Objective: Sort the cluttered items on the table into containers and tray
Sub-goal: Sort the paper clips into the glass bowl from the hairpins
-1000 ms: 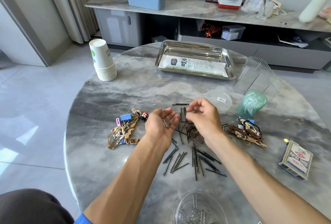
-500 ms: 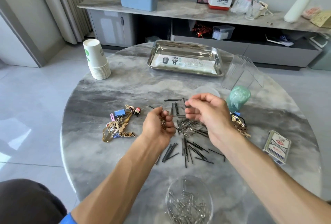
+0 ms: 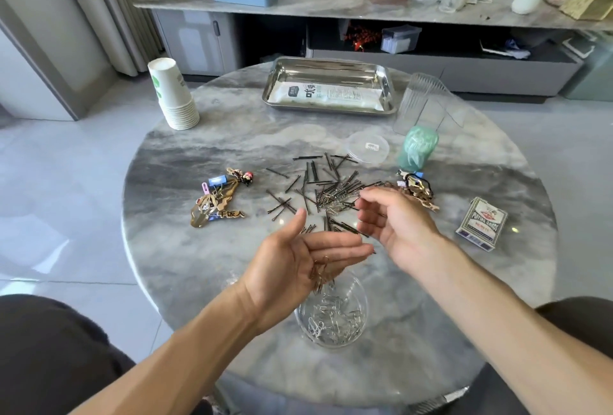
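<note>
The left hand [image 3: 298,258] tilts flat-fingered over the clear round container [image 3: 331,311] at the table's [image 3: 199,275] near edge, paper clips [image 3: 320,272] sliding off its palm, gripping nothing. The right hand [image 3: 394,225], fingers loosely curled, seems empty. Bobby pins [image 3: 318,185] lie scattered just beyond both hands.

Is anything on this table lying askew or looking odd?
Yes. The stack of clear cups lies tipped on its side beside the steel tray, while the paper cups stand upright. Hairpins are scattered loosely.
</note>
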Action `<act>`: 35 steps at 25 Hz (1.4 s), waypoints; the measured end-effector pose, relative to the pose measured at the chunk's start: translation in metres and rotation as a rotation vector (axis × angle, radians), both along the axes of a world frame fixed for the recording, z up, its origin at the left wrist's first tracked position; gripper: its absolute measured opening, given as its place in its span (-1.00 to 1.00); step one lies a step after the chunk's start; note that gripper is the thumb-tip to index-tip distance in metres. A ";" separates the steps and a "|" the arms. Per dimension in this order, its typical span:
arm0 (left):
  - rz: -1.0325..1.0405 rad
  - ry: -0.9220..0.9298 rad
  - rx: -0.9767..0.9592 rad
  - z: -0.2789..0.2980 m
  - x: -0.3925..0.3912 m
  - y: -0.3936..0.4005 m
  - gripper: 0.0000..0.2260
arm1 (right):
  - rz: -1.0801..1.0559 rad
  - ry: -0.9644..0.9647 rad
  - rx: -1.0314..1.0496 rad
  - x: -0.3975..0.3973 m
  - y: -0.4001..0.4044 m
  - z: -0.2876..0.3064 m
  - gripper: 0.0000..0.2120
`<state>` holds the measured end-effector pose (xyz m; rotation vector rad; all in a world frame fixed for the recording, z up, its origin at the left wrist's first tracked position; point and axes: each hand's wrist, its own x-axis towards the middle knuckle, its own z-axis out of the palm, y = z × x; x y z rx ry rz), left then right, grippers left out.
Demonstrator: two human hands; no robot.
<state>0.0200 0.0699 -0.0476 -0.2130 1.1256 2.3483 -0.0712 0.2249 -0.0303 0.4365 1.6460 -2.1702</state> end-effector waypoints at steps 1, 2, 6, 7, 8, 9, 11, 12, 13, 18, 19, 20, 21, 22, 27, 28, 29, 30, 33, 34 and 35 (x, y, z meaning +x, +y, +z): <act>-0.029 0.013 -0.003 -0.002 0.001 -0.002 -0.30 | -0.014 -0.003 -0.006 -0.001 0.001 0.000 -0.91; -0.063 0.033 -0.017 -0.003 0.001 -0.004 -0.28 | -0.026 0.002 -0.010 -0.002 0.003 0.000 -0.91; -0.100 0.078 -0.048 -0.005 -0.003 -0.001 -0.29 | -0.059 0.024 -0.011 -0.008 0.009 -0.005 -0.92; -0.055 0.069 -0.067 -0.004 -0.007 0.000 -0.33 | -0.065 0.019 -0.006 -0.011 0.009 -0.008 -0.92; 0.023 0.048 -0.111 -0.003 -0.013 0.000 -0.39 | -0.068 0.012 0.011 -0.013 0.009 -0.012 -0.92; 0.120 0.013 -0.185 -0.003 -0.020 0.001 -0.47 | -0.063 0.008 0.045 -0.016 0.008 -0.017 -0.92; 0.285 -0.036 -0.386 -0.003 -0.042 -0.002 -0.63 | -0.021 0.059 0.209 -0.027 0.002 -0.028 -0.92; 0.337 -0.017 -0.519 -0.006 -0.055 -0.005 -0.69 | 0.025 0.144 0.375 -0.035 0.000 -0.034 -0.91; 0.361 0.039 -0.700 -0.010 -0.070 -0.008 -0.75 | 0.090 0.277 0.596 -0.044 -0.002 -0.039 -0.90; 0.226 0.468 -1.585 -0.038 -0.121 -0.011 -0.93 | 0.534 0.866 1.236 -0.075 -0.013 -0.059 -0.77; 0.177 0.492 -1.623 -0.045 -0.127 -0.012 -0.90 | 0.575 0.897 1.272 -0.077 -0.018 -0.065 -0.73; 0.144 0.482 -1.635 -0.051 -0.133 -0.013 -0.89 | 0.588 0.930 1.303 -0.079 -0.023 -0.069 -0.73; 0.138 0.448 -1.623 -0.055 -0.138 -0.015 -0.90 | 0.578 0.958 1.316 -0.082 -0.026 -0.073 -0.77; 0.152 0.411 -1.592 -0.057 -0.142 -0.016 -0.92 | 0.555 0.968 1.307 -0.085 -0.028 -0.076 -0.82; 0.222 0.394 -1.539 -0.062 -0.143 -0.018 -0.89 | 0.445 0.907 1.224 -0.095 -0.026 -0.079 -0.95; 0.226 0.423 -1.543 -0.064 -0.141 -0.018 -0.89 | 0.466 0.904 1.206 -0.096 -0.023 -0.079 -0.95; 0.225 0.470 -1.562 -0.067 -0.138 -0.018 -0.90 | 0.503 0.917 1.200 -0.096 -0.020 -0.078 -0.92; 0.215 0.533 -1.589 -0.068 -0.136 -0.017 -0.90 | 0.543 0.933 1.206 -0.095 -0.018 -0.078 -0.89; 0.211 0.686 -1.634 -0.073 -0.131 -0.016 -0.89 | 0.558 0.976 1.280 -0.087 -0.019 -0.079 -0.92; 0.251 0.688 -1.620 -0.073 -0.130 -0.017 -0.91 | 0.552 0.983 1.294 -0.084 -0.020 -0.080 -0.93; 0.303 0.661 -1.593 -0.071 -0.130 -0.019 -0.93 | 0.544 0.978 1.288 -0.081 -0.021 -0.081 -0.95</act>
